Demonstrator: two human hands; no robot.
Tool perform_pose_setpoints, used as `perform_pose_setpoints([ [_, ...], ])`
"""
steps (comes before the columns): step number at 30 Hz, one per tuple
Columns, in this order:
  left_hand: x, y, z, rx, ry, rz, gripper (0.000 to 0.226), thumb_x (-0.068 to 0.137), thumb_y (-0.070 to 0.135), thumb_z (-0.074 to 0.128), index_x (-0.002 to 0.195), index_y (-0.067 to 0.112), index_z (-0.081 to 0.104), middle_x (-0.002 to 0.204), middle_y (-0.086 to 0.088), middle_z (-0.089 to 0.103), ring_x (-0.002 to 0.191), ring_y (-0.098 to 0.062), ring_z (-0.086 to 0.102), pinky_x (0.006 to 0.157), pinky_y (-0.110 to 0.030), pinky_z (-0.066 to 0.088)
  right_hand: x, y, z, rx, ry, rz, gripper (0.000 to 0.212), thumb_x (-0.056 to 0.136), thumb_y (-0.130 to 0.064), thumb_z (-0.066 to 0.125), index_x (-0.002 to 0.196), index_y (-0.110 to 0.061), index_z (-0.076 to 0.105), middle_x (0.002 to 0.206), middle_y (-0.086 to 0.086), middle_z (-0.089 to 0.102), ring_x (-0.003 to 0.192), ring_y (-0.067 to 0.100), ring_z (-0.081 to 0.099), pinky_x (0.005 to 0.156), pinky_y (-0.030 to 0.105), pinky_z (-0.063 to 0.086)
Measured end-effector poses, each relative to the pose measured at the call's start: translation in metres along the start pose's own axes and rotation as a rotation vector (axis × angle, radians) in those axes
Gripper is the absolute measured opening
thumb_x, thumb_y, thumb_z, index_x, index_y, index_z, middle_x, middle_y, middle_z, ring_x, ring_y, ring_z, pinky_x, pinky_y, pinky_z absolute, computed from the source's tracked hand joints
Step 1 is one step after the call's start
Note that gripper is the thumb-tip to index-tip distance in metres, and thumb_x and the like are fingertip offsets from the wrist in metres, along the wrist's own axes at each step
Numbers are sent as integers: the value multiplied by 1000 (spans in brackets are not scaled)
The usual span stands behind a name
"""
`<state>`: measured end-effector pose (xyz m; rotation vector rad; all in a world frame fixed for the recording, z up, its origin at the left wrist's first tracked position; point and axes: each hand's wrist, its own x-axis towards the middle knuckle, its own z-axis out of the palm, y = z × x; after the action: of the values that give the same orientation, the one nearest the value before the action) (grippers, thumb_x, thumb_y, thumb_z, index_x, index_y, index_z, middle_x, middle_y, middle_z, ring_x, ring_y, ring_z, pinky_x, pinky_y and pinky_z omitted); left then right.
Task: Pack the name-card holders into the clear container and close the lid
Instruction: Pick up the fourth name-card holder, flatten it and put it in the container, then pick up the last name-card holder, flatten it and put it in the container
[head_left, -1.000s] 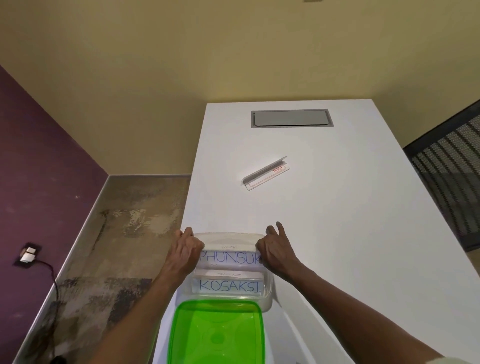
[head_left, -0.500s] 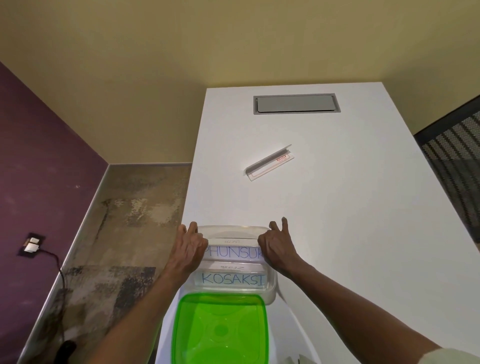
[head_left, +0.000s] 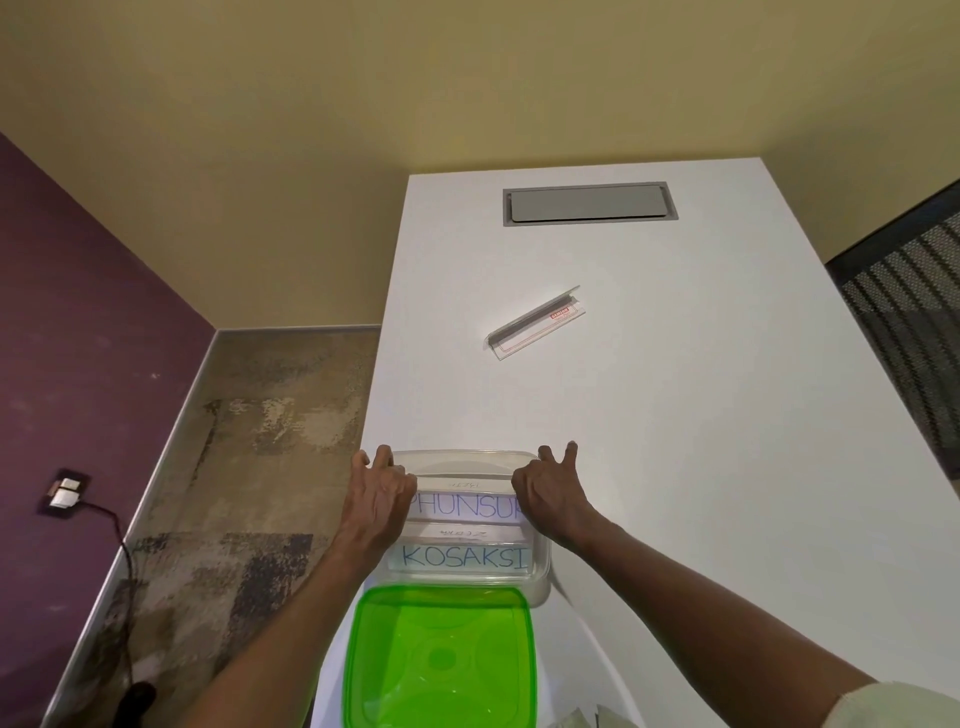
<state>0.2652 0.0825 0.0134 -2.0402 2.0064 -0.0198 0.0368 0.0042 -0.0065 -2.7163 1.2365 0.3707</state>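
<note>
Head view, my left hand (head_left: 375, 501) and right hand (head_left: 550, 499) gripping the ends of the PHUNSUK holder (head_left: 464, 506) inside the clear container (head_left: 540, 564) near the tabletop's (head_left: 675, 441) near-left corner, KOSAKSI holder (head_left: 464, 557) packed beside it, green lid (head_left: 439, 660) off at the near edge, third holder (head_left: 535, 323) mid-table

The tabletop (head_left: 675, 415) is plain white. A grey flap (head_left: 589, 203) sits near its far edge. The lid (head_left: 439, 660) at the near edge is bright see-through green with faint round shapes in it. The container (head_left: 540, 566) is clear. Inside it, white cards say PHUNSUK (head_left: 465, 506) and KOSAKSI (head_left: 464, 557) in blue letters. The lone card holder (head_left: 535, 322) is clear with a small red label. The back wall (head_left: 467, 88) is yellow, the side wall (head_left: 67, 322) is purple. The floor (head_left: 244, 467) is blotchy brown, grey and cream.
</note>
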Motion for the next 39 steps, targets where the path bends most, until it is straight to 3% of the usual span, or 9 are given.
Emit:
perform_pose_setpoints([
  [3, 0, -2, 2, -47, -10, -9, 23, 75, 9, 62, 55, 18, 56, 57, 0, 61, 75, -22, 47, 73, -37, 29, 2, 3, 0, -4, -32, -1, 20, 92, -15, 44, 102, -8, 59, 99, 14, 66, 111, 32, 47, 103, 63, 21],
  [6, -1, -6, 5, -71, 29, -4, 13, 76, 20, 59, 64, 19, 63, 64, 1, 67, 76, -21, 46, 70, -35, 17, 2, 5, -4, 39, 6, -23, 24, 91, -29, 51, 103, -12, 62, 98, 12, 66, 110, 30, 48, 101, 59, 24],
  [8, -3, -5, 4, -84, 50, 4, 6, 72, 23, 70, 69, 18, 68, 66, 1, 70, 77, -22, 50, 69, -35, 20, -1, 7, -9, 94, 47, -35, 27, 90, -33, 53, 105, -14, 64, 98, 10, 67, 109, 30, 48, 100, 56, 24],
  [10, -5, 0, -1, -105, 63, -13, 13, 67, 25, 80, 71, 18, 70, 66, 1, 71, 76, -23, 54, 68, -35, 28, -6, 8, -14, 194, 109, -43, 29, 89, -34, 54, 106, -13, 66, 98, 10, 67, 110, 29, 48, 102, 54, 24],
  [15, -11, 23, -21, -242, 204, -55, 6, 76, 19, 74, 70, 20, 70, 64, 5, 69, 75, -22, 57, 65, -33, 33, -28, 18, -23, 289, 297, -15, 26, 91, -26, 51, 93, -6, 67, 89, 11, 67, 109, 30, 50, 99, 49, 29],
  [24, -6, 62, -52, -432, 333, -145, 16, 81, 7, 61, 70, 16, 68, 55, -2, 60, 73, -29, 56, 62, -31, 36, -64, 47, -20, 308, 275, 100, 28, 92, -32, 47, 93, -13, 68, 91, 1, 70, 102, 27, 51, 80, 36, 34],
  [29, 0, 85, -67, -534, 411, -145, 11, 86, 15, 63, 84, 16, 73, 72, -2, 73, 80, -29, 60, 67, -36, 43, -86, 69, -16, 342, 317, 143, 27, 90, -30, 49, 91, -14, 70, 90, -4, 72, 99, 25, 53, 78, 36, 34],
  [39, 19, 146, -91, -752, 419, -191, 18, 90, 23, 57, 90, 18, 74, 90, 1, 76, 90, -27, 62, 78, -35, 49, -110, 124, -15, 412, 381, 174, 20, 92, -26, 53, 101, -14, 66, 105, -7, 70, 107, 24, 53, 86, 35, 34],
])
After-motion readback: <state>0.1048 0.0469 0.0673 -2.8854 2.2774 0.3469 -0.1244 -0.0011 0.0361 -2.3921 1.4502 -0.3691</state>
